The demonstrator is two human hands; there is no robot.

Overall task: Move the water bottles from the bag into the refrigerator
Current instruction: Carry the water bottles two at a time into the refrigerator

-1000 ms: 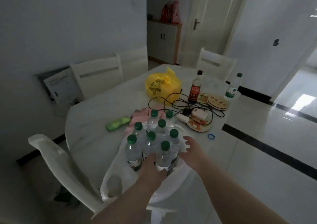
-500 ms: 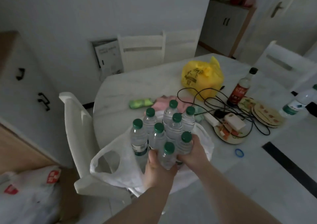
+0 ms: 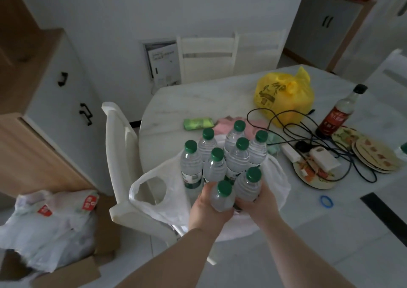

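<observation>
Several clear water bottles [image 3: 214,163] with green caps stand upright in an open white plastic bag [image 3: 154,197] at the near edge of a white table [image 3: 176,102]. My left hand [image 3: 206,209] is wrapped around the nearest bottle [image 3: 221,196], which is lifted a little and tilted toward me. My right hand [image 3: 258,202] grips the bottle beside it [image 3: 248,183], just to the right. The two held bottles touch each other. No refrigerator is in view.
A white chair [image 3: 119,155] stands left of the bag. On the table lie a yellow bag [image 3: 284,95], a dark sauce bottle [image 3: 337,113], black cables [image 3: 293,131], plates [image 3: 374,155] and a green packet [image 3: 198,123]. A cabinet [image 3: 55,98] and floor bags [image 3: 48,223] are at the left.
The view has swung left and moved closer. Both hands closed on the two nearest bottles and have raised them slightly out of the bag.
</observation>
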